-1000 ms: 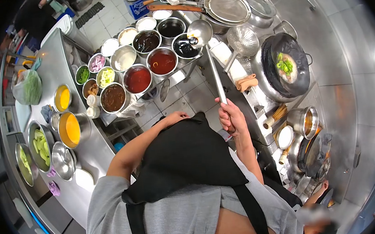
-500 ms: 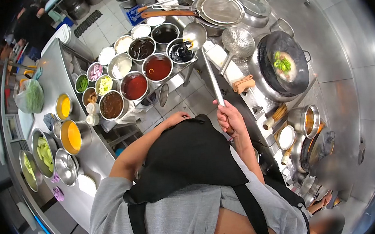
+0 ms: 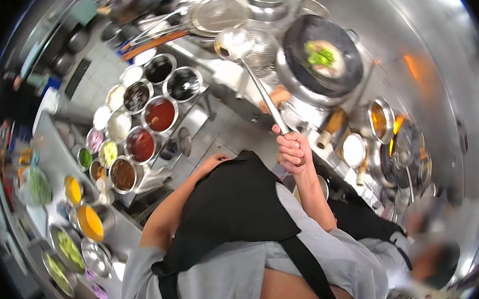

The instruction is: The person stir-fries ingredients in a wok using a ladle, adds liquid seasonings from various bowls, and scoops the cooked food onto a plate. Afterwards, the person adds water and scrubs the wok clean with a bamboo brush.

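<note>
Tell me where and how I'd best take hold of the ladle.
Probably near the butt of its long handle, coming from your own side with a wrapped grip. The ladle points away from you, its bowl at the far end, so the near end is easiest to reach; your right hand is closed there.

On a steel counter [image 3: 60, 155], I see a pot of yellow liquid [image 3: 90, 223] beside a bowl of sliced green vegetables [image 3: 70, 250]. Elsewhere, a bamboo brush [image 3: 335, 121] lies near a round white-topped container [image 3: 354, 150].
</note>
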{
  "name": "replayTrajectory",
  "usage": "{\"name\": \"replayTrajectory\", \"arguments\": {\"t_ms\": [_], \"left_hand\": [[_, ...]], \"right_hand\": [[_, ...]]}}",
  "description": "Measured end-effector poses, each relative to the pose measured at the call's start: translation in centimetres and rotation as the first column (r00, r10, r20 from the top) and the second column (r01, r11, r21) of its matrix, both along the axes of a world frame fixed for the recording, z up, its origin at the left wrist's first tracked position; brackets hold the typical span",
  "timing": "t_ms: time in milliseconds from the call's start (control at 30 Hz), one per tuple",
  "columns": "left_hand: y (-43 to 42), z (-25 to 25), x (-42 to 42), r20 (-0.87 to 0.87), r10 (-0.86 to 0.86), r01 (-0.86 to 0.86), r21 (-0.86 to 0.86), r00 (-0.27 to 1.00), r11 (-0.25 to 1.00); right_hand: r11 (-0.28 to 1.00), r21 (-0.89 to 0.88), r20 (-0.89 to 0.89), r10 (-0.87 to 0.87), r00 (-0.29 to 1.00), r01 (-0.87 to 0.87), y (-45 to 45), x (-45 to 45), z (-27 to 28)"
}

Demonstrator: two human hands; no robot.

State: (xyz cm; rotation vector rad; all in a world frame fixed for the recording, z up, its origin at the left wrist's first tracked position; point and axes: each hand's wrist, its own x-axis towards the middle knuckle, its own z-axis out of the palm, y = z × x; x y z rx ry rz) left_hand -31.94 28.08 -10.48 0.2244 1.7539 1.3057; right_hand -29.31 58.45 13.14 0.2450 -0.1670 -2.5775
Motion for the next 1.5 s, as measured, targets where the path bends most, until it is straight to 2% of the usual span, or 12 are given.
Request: {"name": "replayTrajectory", "arguments": {"t_ms": [167, 200, 233, 267, 300, 400, 500, 700, 1067, 1167, 1367, 1500], "left_hand": [[0.4, -1.1, 0.3, 0.007, 0.002, -0.001, -0.032, 1.000, 0.999], [0.2, -1.8, 0.4, 0.016, 0.011, -0.011, -0.022, 1.000, 1.000], [0.3, -2.1, 0.4, 0.034, 0.021, -0.020, -0.005, 0.999, 1.000], [0.2, -2.3, 0.5, 0.052, 0.037, -0.037, 0.008, 0.998, 0.999], [-0.5, -2.4, 0.8, 0.073, 0.050, -0.052, 0.014, 0.996, 0.999], [-2.1, -5.8, 1.7, 0.034, 0.110, -0.110, 0.024, 0.993, 0.994], [-2.6, -1.5, 2.0, -0.003, 0.099, -0.099, -0.008, 0.995, 0.995], [-4.8, -0.2, 3.0, -0.140, 0.119, -0.132, -0.091, 0.983, 0.987], [-11.3, 1.3, 7.3, -0.091, 0.356, -0.357, 0.009, 0.930, 0.934], [-12.9, -1.0, 8.6, -0.054, 0.399, -0.399, 0.009, 0.915, 0.917], [-15.4, -3.5, 10.4, -0.015, 0.423, -0.422, 0.044, 0.906, 0.905], [-16.5, -4.2, 10.8, 0.024, 0.408, -0.408, 0.041, 0.913, 0.912]], "right_hand": [[0.950, 0.090, -0.064, -0.293, 0.954, 0.298, 8.1, 0.0, 1.2], [0.708, 0.655, -0.099, -0.266, 0.959, 0.264, 9.2, -0.8, 1.4], [0.195, 0.970, -0.101, -0.218, 0.971, 0.144, 9.8, -1.6, 1.5], [-0.355, 0.935, -0.121, -0.243, 0.962, 0.028, 8.6, -2.6, 1.3], [-0.461, 0.886, -0.172, -0.253, 0.952, 0.038, 9.9, -3.0, -0.8], [0.002, 0.985, -0.164, -0.300, 0.940, 0.173, 12.2, -2.8, 1.0], [0.537, 0.827, -0.091, -0.164, 0.982, 0.166, 10.1, -2.1, 2.3], [0.194, 0.979, -0.018, 0.392, 0.920, -0.064, -3.0, -7.5, 1.0], [-0.263, 0.947, 0.002, 0.579, 0.815, 0.184, -19.3, -13.0, -5.8], [-0.278, 0.947, 0.019, 0.553, 0.833, 0.163, -21.2, -12.6, -6.9], [0.140, 0.986, 0.014, 0.463, 0.886, -0.089, -22.0, -11.4, -6.1], [0.015, 1.000, -0.005, 0.469, 0.883, -0.002, -22.7, -10.1, -4.9]]}}
